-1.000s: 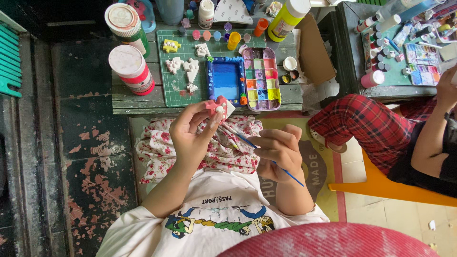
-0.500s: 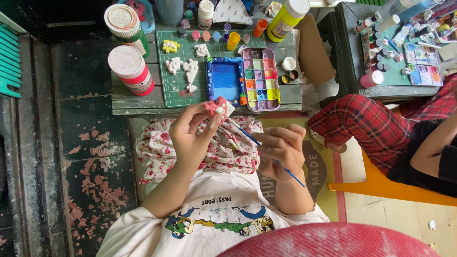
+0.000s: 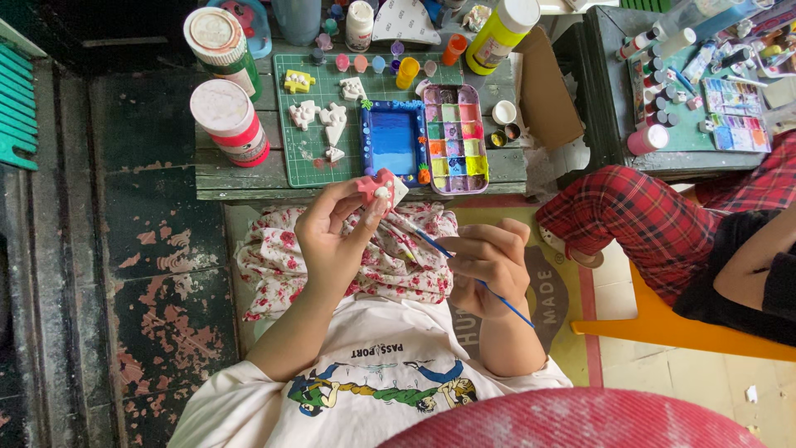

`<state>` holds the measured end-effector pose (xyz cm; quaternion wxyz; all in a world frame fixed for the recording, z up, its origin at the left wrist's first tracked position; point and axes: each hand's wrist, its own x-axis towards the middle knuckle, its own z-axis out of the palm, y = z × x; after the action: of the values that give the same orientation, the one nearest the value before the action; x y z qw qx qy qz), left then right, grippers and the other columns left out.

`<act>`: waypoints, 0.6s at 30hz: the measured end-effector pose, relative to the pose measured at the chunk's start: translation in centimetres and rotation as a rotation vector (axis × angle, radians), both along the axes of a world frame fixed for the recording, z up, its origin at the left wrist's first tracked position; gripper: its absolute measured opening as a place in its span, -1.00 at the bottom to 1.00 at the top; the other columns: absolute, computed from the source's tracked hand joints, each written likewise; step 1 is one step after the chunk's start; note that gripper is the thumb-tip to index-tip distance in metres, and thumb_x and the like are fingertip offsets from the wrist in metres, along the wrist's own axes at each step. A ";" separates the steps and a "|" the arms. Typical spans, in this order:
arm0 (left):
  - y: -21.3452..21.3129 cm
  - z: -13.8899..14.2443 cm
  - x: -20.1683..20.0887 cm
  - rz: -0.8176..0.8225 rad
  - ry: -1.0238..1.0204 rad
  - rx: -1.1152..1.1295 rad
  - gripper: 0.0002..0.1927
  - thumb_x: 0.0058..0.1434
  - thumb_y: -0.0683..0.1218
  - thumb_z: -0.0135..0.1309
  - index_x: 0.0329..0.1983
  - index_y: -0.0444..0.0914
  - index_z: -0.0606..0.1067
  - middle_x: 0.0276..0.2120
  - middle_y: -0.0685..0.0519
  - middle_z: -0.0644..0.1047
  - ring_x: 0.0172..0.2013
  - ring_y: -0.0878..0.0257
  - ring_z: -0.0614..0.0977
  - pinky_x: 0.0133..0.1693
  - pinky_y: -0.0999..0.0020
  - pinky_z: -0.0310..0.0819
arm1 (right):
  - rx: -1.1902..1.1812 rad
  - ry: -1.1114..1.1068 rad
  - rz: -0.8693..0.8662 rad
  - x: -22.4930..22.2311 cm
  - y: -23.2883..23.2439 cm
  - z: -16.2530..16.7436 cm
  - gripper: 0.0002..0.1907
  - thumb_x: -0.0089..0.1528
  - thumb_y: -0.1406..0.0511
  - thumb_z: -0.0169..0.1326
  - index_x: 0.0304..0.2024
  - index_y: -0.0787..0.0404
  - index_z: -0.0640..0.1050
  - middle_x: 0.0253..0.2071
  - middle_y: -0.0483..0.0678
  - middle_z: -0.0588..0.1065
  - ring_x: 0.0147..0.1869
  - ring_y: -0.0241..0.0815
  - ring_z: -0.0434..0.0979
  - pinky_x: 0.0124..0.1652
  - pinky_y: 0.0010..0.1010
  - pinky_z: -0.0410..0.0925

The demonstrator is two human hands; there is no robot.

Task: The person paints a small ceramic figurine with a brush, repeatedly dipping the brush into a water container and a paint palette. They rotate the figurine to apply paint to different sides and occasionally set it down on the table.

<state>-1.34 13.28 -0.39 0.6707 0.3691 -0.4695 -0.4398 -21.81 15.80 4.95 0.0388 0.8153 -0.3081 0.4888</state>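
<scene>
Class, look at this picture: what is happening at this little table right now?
A seated person is painting a small pink figurine, held up in the left hand. The right hand holds a thin blue paintbrush with its tip at the figurine. On the wooden table ahead lie a paint palette, a blue-painted frame and unpainted white pieces on a green cutting mat. Another person in red checked trousers sits to the right.

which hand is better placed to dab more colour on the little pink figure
Probably the right hand: it grips the blue paintbrush, whose tip sits just below the pink figure. The left hand is busy gripping that figure above the lap.
</scene>
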 end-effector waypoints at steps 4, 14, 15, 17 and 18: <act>0.1 0.1 0.8 -0.004 0.006 0.001 -0.71 0.32 -0.30 0.24 0.08 -0.42 0.51 -0.05 -0.04 0.61 -0.05 0.30 0.67 0.06 0.42 0.61 | 0.003 0.022 -0.016 0.7 0.1 0.2 -0.89 0.25 0.45 0.00 -0.21 0.14 0.43 -0.19 -0.05 0.66 -0.01 -0.04 0.52 0.01 -0.19 0.22; -0.8 1.0 2.0 -0.073 0.064 0.067 -0.62 0.31 -0.27 0.23 0.18 -0.38 0.47 -0.07 -0.02 0.63 -0.05 0.31 0.68 0.10 0.37 0.60 | 0.038 -0.264 -0.043 0.7 -0.1 -0.1 -0.88 0.39 0.26 -0.04 -0.21 0.16 0.39 -0.31 0.03 0.59 -0.06 -0.06 0.50 -0.01 -0.20 0.33; -0.8 1.0 2.2 -0.090 0.082 0.077 -0.58 0.31 -0.26 0.22 0.21 -0.36 0.44 -0.08 -0.02 0.64 -0.05 0.30 0.68 0.10 0.37 0.60 | 0.034 -0.361 -0.057 0.7 -0.2 -0.5 -0.85 0.42 0.24 -0.05 -0.20 0.18 0.38 -0.32 0.05 0.57 -0.06 -0.07 0.48 -0.06 -0.25 0.39; -0.8 1.0 2.5 -0.112 0.084 0.082 -0.56 0.31 -0.25 0.21 0.24 -0.36 0.41 -0.07 -0.02 0.64 -0.03 0.29 0.68 0.12 0.35 0.59 | 0.065 -0.515 -0.050 0.8 -0.2 -1.1 -0.81 0.46 0.23 -0.08 -0.17 0.23 0.38 -0.32 0.10 0.53 -0.05 -0.06 0.44 -0.15 -0.30 0.47; -0.9 1.0 2.8 -0.116 0.067 0.077 -0.57 0.32 -0.25 0.21 0.24 -0.36 0.42 -0.06 -0.03 0.64 -0.02 0.29 0.68 0.13 0.34 0.59 | 0.099 -0.572 -0.031 0.8 -0.3 -1.4 -0.79 0.48 0.23 -0.09 -0.16 0.26 0.38 -0.30 0.13 0.52 -0.03 -0.05 0.43 -0.18 -0.30 0.49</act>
<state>1.42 12.40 0.61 0.6447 0.3518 -0.4500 -0.5080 -20.97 15.54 3.56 -0.0820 0.6403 -0.3422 0.6827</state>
